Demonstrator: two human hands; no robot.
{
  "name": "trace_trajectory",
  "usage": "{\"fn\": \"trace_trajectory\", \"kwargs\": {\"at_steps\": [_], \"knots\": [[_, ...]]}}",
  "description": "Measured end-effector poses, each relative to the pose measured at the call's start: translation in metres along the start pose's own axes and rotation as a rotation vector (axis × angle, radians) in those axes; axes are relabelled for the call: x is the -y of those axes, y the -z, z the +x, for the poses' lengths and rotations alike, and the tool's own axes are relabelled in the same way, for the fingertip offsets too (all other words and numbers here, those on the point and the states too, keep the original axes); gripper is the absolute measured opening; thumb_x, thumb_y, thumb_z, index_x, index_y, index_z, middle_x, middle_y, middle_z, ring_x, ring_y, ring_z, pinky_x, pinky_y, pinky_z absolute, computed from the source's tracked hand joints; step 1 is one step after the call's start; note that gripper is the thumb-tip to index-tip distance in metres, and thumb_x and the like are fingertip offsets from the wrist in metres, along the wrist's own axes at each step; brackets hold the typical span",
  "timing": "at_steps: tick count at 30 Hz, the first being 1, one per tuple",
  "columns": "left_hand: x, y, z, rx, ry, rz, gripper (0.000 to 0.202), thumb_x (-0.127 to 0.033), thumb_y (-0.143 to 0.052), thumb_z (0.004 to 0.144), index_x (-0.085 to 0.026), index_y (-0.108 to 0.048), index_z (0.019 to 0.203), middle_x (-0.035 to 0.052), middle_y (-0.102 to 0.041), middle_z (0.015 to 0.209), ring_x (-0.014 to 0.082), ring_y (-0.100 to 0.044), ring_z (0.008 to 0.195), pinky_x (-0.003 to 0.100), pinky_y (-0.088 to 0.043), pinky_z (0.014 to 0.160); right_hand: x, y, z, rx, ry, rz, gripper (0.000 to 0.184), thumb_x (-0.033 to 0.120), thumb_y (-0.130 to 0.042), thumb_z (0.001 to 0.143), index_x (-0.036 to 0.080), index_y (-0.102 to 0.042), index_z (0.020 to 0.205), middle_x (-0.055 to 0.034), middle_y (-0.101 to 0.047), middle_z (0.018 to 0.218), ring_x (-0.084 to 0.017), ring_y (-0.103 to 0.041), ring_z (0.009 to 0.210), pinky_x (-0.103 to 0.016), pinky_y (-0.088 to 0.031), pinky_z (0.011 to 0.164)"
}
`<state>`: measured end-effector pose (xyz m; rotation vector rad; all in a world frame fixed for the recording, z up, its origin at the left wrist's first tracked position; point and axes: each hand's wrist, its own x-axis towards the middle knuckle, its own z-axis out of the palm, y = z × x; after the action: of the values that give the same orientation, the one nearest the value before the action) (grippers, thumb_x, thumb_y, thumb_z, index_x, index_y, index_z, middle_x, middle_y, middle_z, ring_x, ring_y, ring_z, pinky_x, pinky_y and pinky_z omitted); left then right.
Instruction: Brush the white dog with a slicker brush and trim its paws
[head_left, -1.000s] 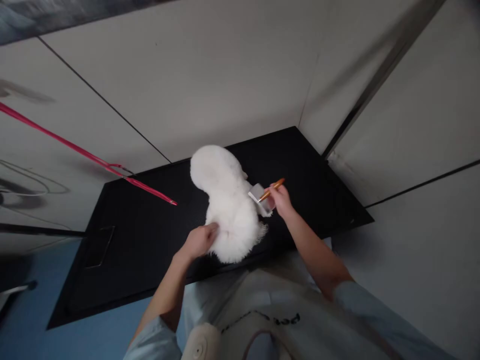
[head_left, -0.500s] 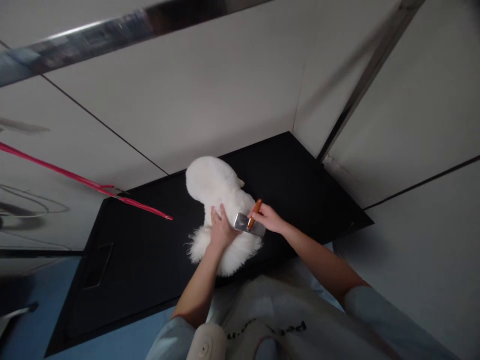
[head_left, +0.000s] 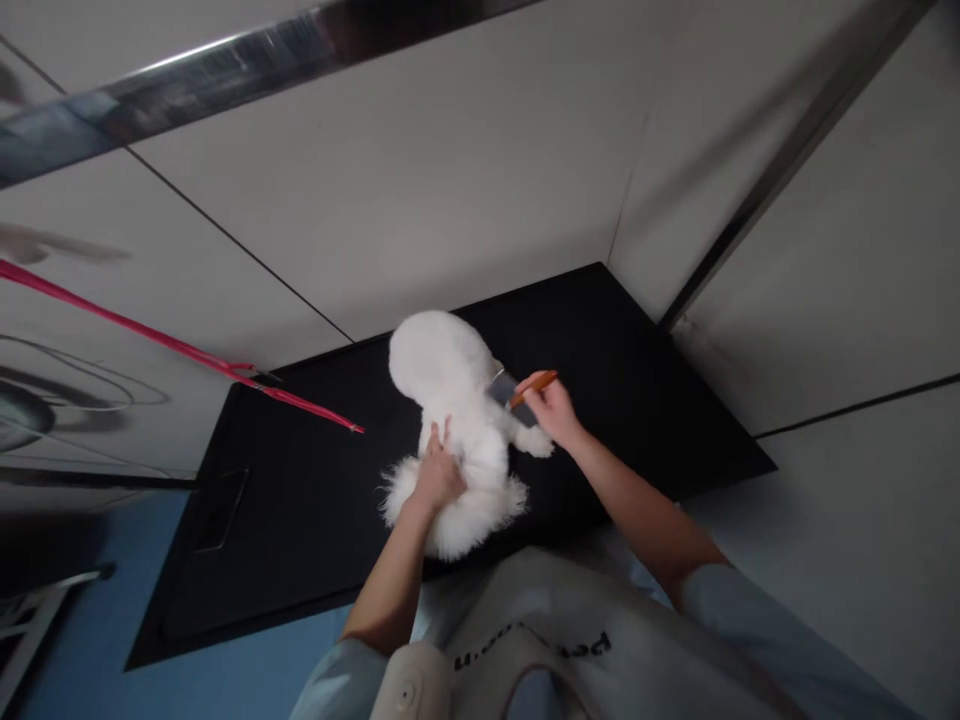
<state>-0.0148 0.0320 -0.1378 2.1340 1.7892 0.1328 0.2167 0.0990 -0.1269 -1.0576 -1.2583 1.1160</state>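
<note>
A small fluffy white dog (head_left: 450,395) stands on a black grooming table (head_left: 300,500), its head away from me. My left hand (head_left: 437,472) lies on the dog's lower back with the fingers spread flat on the fur. My right hand (head_left: 551,408) grips the orange handle of a slicker brush (head_left: 517,390). The brush's grey metal head touches the dog's right flank.
A pink leash (head_left: 172,345) runs from the far left down to the table's left half. Pale wall panels stand behind the table and to its right. A blue floor (head_left: 67,660) shows at the lower left. My apron fills the bottom centre.
My right hand has carried the brush from the dog's rump up along its right side. My left hand has slid slightly lower on the back.
</note>
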Motion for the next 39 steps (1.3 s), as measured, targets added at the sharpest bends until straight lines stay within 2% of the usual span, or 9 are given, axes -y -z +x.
{"fn": "trace_trajectory", "kwargs": {"at_steps": [3, 7, 12, 16, 21, 25, 30, 34, 39], "knots": [[0.005, 0.002, -0.001, 0.026, -0.047, 0.005, 0.09, -0.013, -0.072, 0.057, -0.013, -0.039, 0.141, 0.0207, -0.011, 0.157, 0.0428, -0.007, 0.144, 0.056, -0.028, 0.111, 0.001, -0.005, 0.0, 0.339, -0.093, 0.003, 0.017, 0.035, -0.064, 0.076, 0.02, -0.058, 0.08, -0.0029, -0.067, 0.079, -0.018, -0.064, 0.077, -0.034, -0.052, 0.075], [0.009, 0.002, -0.002, 0.018, -0.039, -0.053, 0.109, -0.021, -0.076, 0.058, -0.012, -0.018, 0.15, 0.0231, -0.01, 0.157, 0.0379, -0.007, 0.145, 0.05, -0.029, 0.113, 0.003, -0.009, 0.003, -0.009, -0.088, 0.05, 0.02, 0.039, -0.058, 0.08, 0.02, -0.055, 0.086, -0.0037, -0.066, 0.084, -0.018, -0.064, 0.079, -0.035, -0.051, 0.079], [0.013, 0.0, 0.001, 0.024, -0.067, -0.093, 0.118, -0.03, -0.078, 0.059, -0.008, -0.009, 0.152, 0.0261, -0.01, 0.156, 0.0388, -0.002, 0.145, 0.05, -0.025, 0.114, 0.006, -0.012, 0.008, 0.367, -0.105, 0.0, 0.017, 0.036, -0.061, 0.078, 0.02, -0.058, 0.084, -0.0029, -0.067, 0.08, -0.018, -0.064, 0.077, -0.034, -0.052, 0.075], [0.015, 0.0, 0.0, 0.013, -0.059, -0.096, 0.114, -0.027, -0.075, 0.061, -0.011, -0.008, 0.152, 0.023, -0.012, 0.157, 0.0359, -0.003, 0.146, 0.047, -0.026, 0.115, 0.01, -0.011, 0.018, -0.018, -0.015, 0.003, 0.019, 0.037, -0.056, 0.082, 0.02, -0.056, 0.089, -0.0044, -0.066, 0.088, -0.018, -0.063, 0.083, -0.034, -0.051, 0.079], [0.013, 0.0, -0.003, -0.013, -0.03, -0.116, 0.118, -0.022, -0.078, 0.057, -0.014, -0.01, 0.153, 0.0226, -0.014, 0.156, 0.0384, -0.012, 0.144, 0.049, -0.031, 0.112, 0.009, -0.016, 0.019, 0.407, -0.071, -0.017, 0.017, 0.035, -0.061, 0.079, 0.019, -0.059, 0.085, -0.0039, -0.067, 0.08, -0.018, -0.064, 0.075, -0.033, -0.052, 0.073], [0.016, 0.002, -0.001, 0.024, -0.038, -0.145, 0.112, -0.019, -0.078, 0.056, -0.015, -0.018, 0.151, 0.0224, -0.013, 0.157, 0.0392, -0.012, 0.144, 0.052, -0.028, 0.112, 0.006, -0.017, 0.026, 0.014, -0.018, 0.006, 0.019, 0.038, -0.057, 0.083, 0.02, -0.056, 0.091, -0.0039, -0.066, 0.088, -0.018, -0.065, 0.082, -0.033, -0.052, 0.078], [0.029, 0.022, -0.001, 0.113, -0.074, -0.272, 0.107, -0.018, -0.073, 0.061, -0.01, -0.016, 0.151, 0.0226, -0.018, 0.156, 0.0342, -0.008, 0.146, 0.048, -0.023, 0.116, 0.002, -0.012, 0.024, 0.371, -0.039, 0.028, 0.022, 0.04, -0.063, 0.08, 0.02, -0.058, 0.084, -0.0033, -0.068, 0.08, -0.018, -0.065, 0.074, -0.033, -0.054, 0.072], [0.022, 0.047, -0.002, -0.118, -0.042, -0.392, 0.072, -0.031, -0.059, 0.081, -0.016, -0.034, 0.146, 0.0158, -0.03, 0.153, 0.028, -0.026, 0.143, 0.046, -0.028, 0.115, -0.007, -0.002, 0.02, -0.06, 0.009, 0.077, 0.024, 0.044, -0.059, 0.083, 0.021, -0.056, 0.089, -0.0046, -0.068, 0.086, -0.018, -0.065, 0.082, -0.035, -0.052, 0.079], [-0.038, 0.041, 0.023, -0.417, -0.013, -0.379, 0.063, -0.047, -0.052, 0.087, -0.016, -0.042, 0.141, 0.0185, -0.039, 0.146, 0.0289, -0.035, 0.137, 0.049, -0.03, 0.112, -0.022, -0.002, 0.01, 0.205, -0.128, 0.128, 0.029, 0.046, -0.066, 0.076, 0.021, -0.055, 0.085, -0.0036, -0.068, 0.08, -0.019, -0.065, 0.074, -0.035, -0.053, 0.074]]}}
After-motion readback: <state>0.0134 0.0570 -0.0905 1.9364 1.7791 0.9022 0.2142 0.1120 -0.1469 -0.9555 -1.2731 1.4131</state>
